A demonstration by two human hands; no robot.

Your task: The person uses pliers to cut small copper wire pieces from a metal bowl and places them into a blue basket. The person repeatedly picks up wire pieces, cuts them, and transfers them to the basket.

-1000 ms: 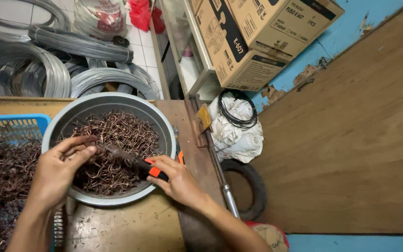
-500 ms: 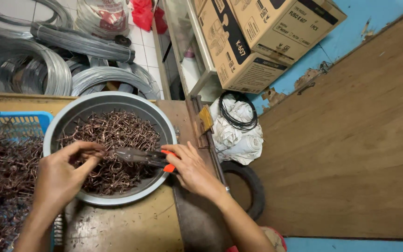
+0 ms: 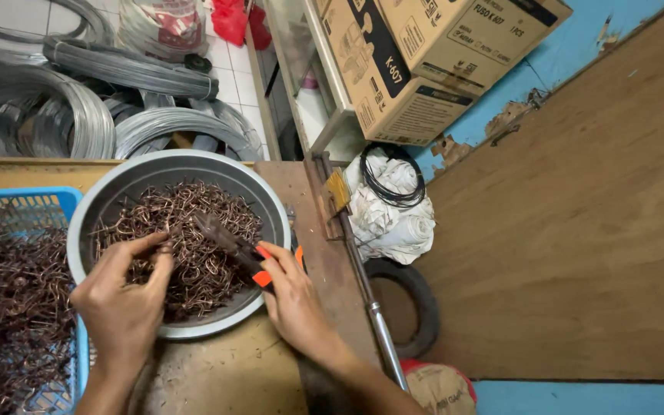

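Starting at the left edge of the frame: blue plastic basket (image 3: 9,201), heaped with dark rusty wire hooks. Above it, upper left, grey wire coils (image 3: 36,115) stacked on a tiled floor.

Left hand (image 3: 121,303), lower left: fingers pinched narrow on a few bent wire pieces (image 3: 194,253) inside the grey metal basin (image 3: 94,207). Half a second ago this hand lay lower and flatter on the heap; it has since closed and drawn a small bunch toward the tool.

Pliers (image 3: 228,244), centre: dark jaws over the heap, orange grips in the right hand (image 3: 293,303), which is wrapped round the handles. The jaws have moved leftward into the basin since the earlier view, now meeting the pinched pieces.

Wooden bench (image 3: 217,376), scuffed, under basin and hands.

Upper centre: red plastic bag (image 3: 232,19). Right of it, two brown cardboard boxes (image 3: 439,54), rectangular, with black printed panels and white labels. Below them, white cloth bundle (image 3: 393,215) with a black cable loop, then a black rubber ring (image 3: 413,307). Far right: brown board (image 3: 578,230) against a blue wall.
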